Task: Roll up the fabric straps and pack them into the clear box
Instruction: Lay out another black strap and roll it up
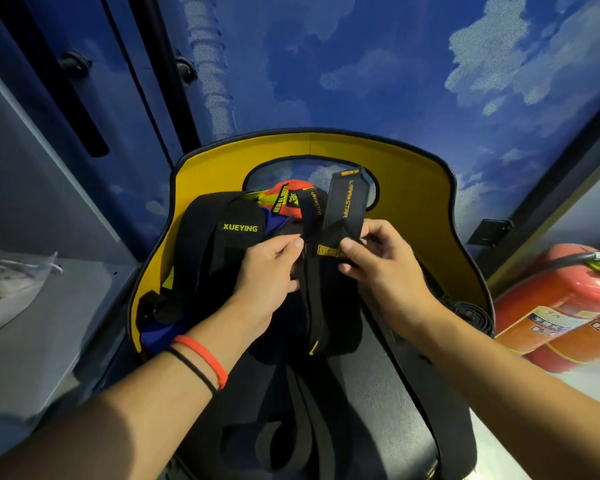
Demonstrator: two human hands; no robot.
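A heap of fabric straps lies on a yellow-and-black chair (426, 202). My left hand (269, 271) and my right hand (381, 265) both pinch a black strap with yellow lettering (314, 299) at its yellow label, above the seat. Its two ends stand up behind my fingers, and its length hangs down toward me. A wide black strap marked XUEYING (232, 230) lies to the left, over a blue one. An orange strap (284, 197) shows at the back. A rolled black strap (471, 313) sits at the seat's right edge. No clear box is in view.
Two red fire extinguishers (565, 306) lie on the floor to the right of the chair. A grey shelf (49, 323) on the left holds a plastic bag (4, 289). A blue cloud-patterned wall (361, 64) stands behind the chair.
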